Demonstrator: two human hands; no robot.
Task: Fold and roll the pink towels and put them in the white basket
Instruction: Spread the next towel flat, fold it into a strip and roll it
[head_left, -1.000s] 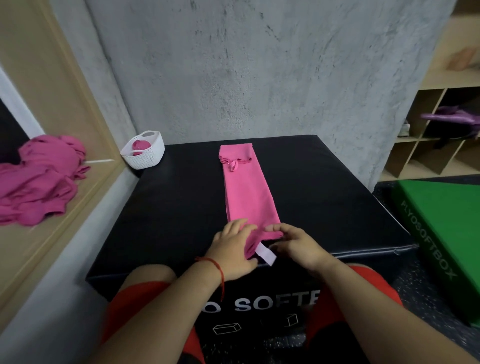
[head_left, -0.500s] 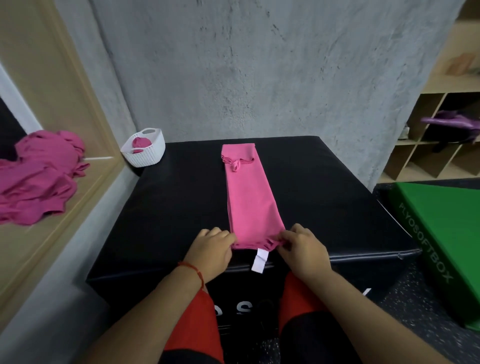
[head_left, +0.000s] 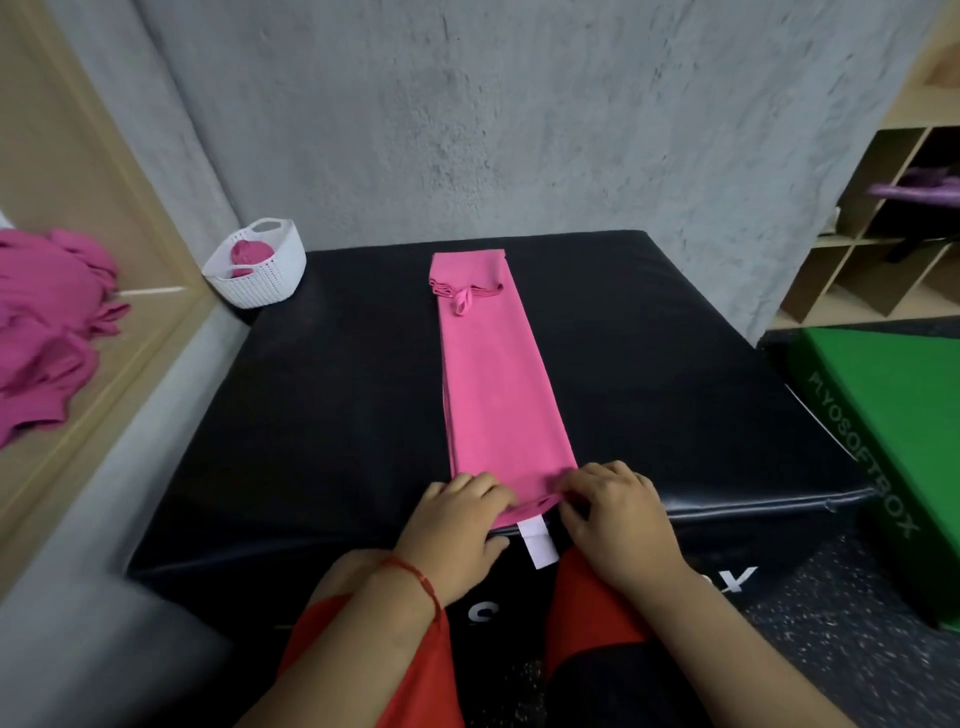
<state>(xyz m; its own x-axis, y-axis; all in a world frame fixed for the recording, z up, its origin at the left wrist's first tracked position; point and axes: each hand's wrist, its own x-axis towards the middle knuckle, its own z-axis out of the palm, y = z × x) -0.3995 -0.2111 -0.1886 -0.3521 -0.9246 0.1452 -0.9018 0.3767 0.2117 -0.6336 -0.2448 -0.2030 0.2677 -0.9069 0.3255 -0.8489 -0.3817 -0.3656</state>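
Pink towel (head_left: 498, 384), folded into a long strip running away from both hands, has its near end pinched by the left hand (head_left: 457, 525) and right hand (head_left: 618, 519), so rolling seems about to start, needing tight, even turns forward; the white basket (head_left: 257, 265) sits far beyond the left hand.

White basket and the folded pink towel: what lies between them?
Only bare black soft box top, in the head view, separates the white basket from the folded pink towel.

Black padded box (head_left: 322, 415), folded pink towel (head_left: 498, 384) lengthwise, white basket (head_left: 260, 270) at far-left corner
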